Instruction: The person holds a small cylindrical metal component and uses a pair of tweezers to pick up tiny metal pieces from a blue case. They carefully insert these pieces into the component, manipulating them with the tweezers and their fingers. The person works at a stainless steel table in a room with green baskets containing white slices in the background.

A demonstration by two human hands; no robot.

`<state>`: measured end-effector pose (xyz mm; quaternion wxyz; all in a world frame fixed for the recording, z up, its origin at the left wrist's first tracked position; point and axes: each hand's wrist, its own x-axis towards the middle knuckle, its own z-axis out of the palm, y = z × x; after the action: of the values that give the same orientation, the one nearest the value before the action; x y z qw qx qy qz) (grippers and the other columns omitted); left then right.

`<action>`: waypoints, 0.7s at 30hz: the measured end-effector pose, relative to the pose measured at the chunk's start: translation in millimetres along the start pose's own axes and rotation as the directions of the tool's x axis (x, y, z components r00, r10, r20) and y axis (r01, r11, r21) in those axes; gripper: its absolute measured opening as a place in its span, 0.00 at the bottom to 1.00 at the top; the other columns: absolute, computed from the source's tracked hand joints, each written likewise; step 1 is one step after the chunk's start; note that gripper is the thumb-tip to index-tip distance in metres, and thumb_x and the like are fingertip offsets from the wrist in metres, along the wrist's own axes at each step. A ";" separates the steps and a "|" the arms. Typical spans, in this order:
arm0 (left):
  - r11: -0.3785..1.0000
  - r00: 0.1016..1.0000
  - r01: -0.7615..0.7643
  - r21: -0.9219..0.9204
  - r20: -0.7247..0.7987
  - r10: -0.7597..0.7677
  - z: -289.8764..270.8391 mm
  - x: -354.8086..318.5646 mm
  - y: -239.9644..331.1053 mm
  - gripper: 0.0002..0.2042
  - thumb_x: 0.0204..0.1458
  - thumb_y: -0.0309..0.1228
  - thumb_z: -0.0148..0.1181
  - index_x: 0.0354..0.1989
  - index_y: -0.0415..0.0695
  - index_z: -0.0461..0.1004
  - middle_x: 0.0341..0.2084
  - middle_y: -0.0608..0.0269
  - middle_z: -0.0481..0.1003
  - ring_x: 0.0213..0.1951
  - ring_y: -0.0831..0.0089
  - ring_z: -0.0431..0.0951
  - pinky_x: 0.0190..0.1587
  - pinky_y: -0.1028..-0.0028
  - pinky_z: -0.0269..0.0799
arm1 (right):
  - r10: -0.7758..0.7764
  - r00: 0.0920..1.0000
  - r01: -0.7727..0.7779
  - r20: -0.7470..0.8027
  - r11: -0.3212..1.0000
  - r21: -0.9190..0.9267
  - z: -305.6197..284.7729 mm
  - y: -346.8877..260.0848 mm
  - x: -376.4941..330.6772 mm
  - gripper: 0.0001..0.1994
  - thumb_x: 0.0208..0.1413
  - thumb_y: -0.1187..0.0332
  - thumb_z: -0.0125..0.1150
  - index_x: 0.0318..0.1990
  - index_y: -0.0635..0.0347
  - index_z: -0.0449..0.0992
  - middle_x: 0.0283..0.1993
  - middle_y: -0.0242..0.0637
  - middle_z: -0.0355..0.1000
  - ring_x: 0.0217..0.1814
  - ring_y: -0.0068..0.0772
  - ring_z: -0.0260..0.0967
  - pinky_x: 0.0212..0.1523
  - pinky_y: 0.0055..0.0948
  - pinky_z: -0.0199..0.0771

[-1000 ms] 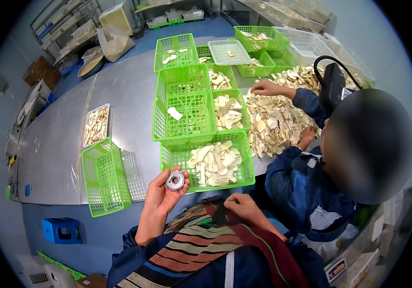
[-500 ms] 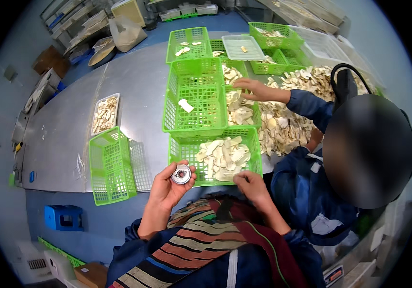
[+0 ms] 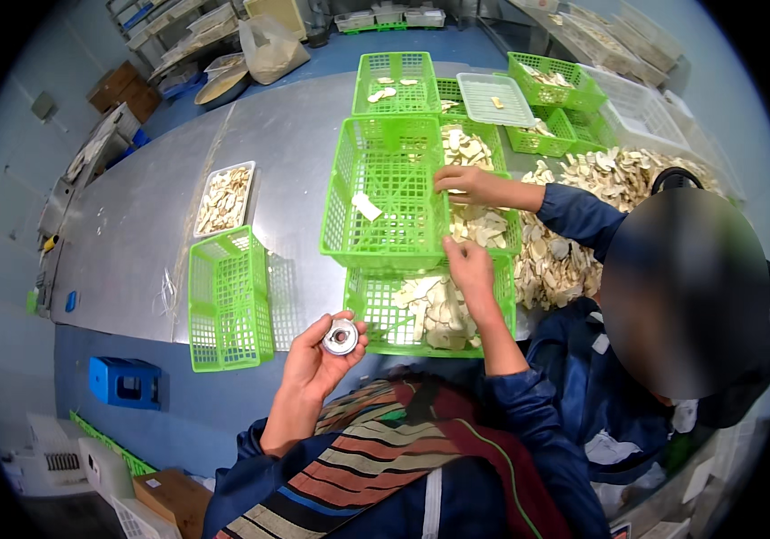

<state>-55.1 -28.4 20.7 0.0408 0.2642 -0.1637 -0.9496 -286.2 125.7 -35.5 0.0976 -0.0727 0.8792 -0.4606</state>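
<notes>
A long stainless-steel table (image 3: 147, 225) carried green plastic baskets (image 3: 389, 193), one empty basket tipped on its side (image 3: 228, 301), a white tray of pale slices (image 3: 225, 198), and a loose heap of slices (image 3: 618, 175).

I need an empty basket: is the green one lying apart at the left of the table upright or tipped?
Tipped. The green basket lies on its side on the steel table, nothing visible inside.

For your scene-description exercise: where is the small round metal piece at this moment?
In the head view it sits low and left of centre: the small round metal piece is held in the left hand, just off the near table edge, left of the nearest green basket of pale slices.
</notes>
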 end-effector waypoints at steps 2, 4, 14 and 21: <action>1.000 1.000 -0.011 -0.003 -0.012 0.011 -5.9 0.7 3.3 0.15 0.59 0.35 0.43 0.45 0.34 0.65 0.38 0.42 0.71 0.37 0.54 0.74 0.40 0.64 0.75 | -0.048 0.998 0.044 0.034 0.992 0.115 5.5 3.2 7.4 0.23 0.49 0.49 0.56 0.25 0.65 0.74 0.24 0.45 0.71 0.28 0.44 0.69 0.32 0.37 0.67; 1.000 0.999 -0.019 0.009 -0.048 0.020 -6.1 1.2 8.1 0.16 0.59 0.36 0.43 0.45 0.33 0.65 0.38 0.44 0.70 0.37 0.56 0.73 0.39 0.65 0.74 | -0.078 0.994 0.057 0.078 0.968 0.244 17.5 1.3 6.4 0.22 0.49 0.50 0.56 0.24 0.65 0.74 0.23 0.45 0.71 0.27 0.45 0.69 0.32 0.37 0.67; 1.000 0.997 -0.013 -0.011 -0.073 0.012 -13.9 12.7 23.2 0.16 0.58 0.36 0.44 0.45 0.34 0.66 0.39 0.43 0.70 0.38 0.54 0.72 0.40 0.64 0.74 | 0.008 0.997 -0.041 0.075 0.895 0.443 15.6 16.5 -41.4 0.15 0.49 0.61 0.61 0.25 0.68 0.72 0.19 0.31 0.65 0.23 0.21 0.61 0.27 0.25 0.63; 0.999 0.999 0.034 0.015 0.006 -0.034 -3.6 19.4 20.7 0.16 0.58 0.36 0.45 0.45 0.34 0.66 0.39 0.44 0.70 0.38 0.55 0.73 0.39 0.65 0.74 | 0.177 0.946 -0.303 0.273 0.786 0.539 -11.5 39.2 -103.6 0.13 0.54 0.64 0.56 0.21 0.62 0.69 0.15 0.26 0.60 0.15 0.14 0.53 0.17 0.18 0.51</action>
<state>-70.0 -52.1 15.3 0.0222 0.2644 -0.1663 -0.9497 -189.9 179.5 -50.6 0.2640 0.0255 0.6861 -0.6774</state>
